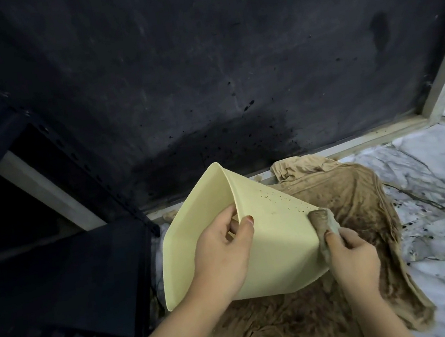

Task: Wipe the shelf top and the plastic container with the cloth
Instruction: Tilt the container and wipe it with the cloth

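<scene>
While the left hand [223,257] is gripping the pale yellow plastic container [280,234] at its rim, with the thumb lying on the outer wall and the fingers curling over the edge into the inside, the container is being held tilted above the floor, its open mouth facing left toward the black metal shelf [59,282] and its base end pointing right. Small dark specks are showing on the upper outer wall near the base end. The right hand [352,252] is pinching a bunched piece of cloth [322,218] between thumb and curled fingers, and is pressing that damp, brownish wad against the container's right-hand edge, just beyond the speckled patch. So the container is sitting between the two hands, the left one holding it near the mouth and the right one meeting it at the far end through the cloth. Below and behind the container a large brown stained cloth [350,201] is lying spread over the marble-patterned floor [440,222], reaching up to the pale sill at the foot of the dark wall [198,56]. Whether the wad in the right hand is part of that spread cloth cannot be told. The shelf is standing just left of the container, apart from it.
</scene>
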The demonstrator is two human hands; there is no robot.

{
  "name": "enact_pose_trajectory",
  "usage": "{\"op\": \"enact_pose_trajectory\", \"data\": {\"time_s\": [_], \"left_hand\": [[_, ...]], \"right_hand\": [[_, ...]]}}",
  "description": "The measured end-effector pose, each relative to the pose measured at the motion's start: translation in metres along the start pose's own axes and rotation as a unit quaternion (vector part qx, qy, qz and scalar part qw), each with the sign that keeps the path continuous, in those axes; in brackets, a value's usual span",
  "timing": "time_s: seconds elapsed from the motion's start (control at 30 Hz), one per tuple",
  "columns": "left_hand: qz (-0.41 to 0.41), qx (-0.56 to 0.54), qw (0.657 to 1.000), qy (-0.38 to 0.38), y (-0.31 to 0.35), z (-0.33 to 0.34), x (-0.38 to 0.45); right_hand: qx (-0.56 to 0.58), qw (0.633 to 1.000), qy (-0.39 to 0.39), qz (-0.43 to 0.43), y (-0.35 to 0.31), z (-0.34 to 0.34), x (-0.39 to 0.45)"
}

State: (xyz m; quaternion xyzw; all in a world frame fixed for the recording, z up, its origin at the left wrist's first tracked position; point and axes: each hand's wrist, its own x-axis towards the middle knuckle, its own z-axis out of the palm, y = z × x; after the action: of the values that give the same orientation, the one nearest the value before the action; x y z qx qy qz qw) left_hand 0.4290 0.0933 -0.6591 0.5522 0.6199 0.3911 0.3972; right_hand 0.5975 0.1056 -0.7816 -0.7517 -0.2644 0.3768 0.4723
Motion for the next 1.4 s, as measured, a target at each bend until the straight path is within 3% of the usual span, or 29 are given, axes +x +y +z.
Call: {"op": "enact_pose_trajectory", "data": {"time_s": [0.2, 0.3, 1.4], "left_hand": [[0.003, -0.006, 1.0, -0.002, 0.001, 0.0, 0.003], [0.013, -0.001, 1.0, -0.009, 0.0, -0.003, 0.002], [-0.046, -0.006, 0.999, 0.01, 0.007, -0.015, 0.003]], "right_hand": [[0.023, 0.988, -0.057, -0.142, -0.052, 0.021, -0.056], [0.032, 0.98, -0.095, -0.174, -0.064, 0.025, -0.066], [-0.021, 1.0, -0.018, -0.003, 0.018, -0.002, 0.016]]}}
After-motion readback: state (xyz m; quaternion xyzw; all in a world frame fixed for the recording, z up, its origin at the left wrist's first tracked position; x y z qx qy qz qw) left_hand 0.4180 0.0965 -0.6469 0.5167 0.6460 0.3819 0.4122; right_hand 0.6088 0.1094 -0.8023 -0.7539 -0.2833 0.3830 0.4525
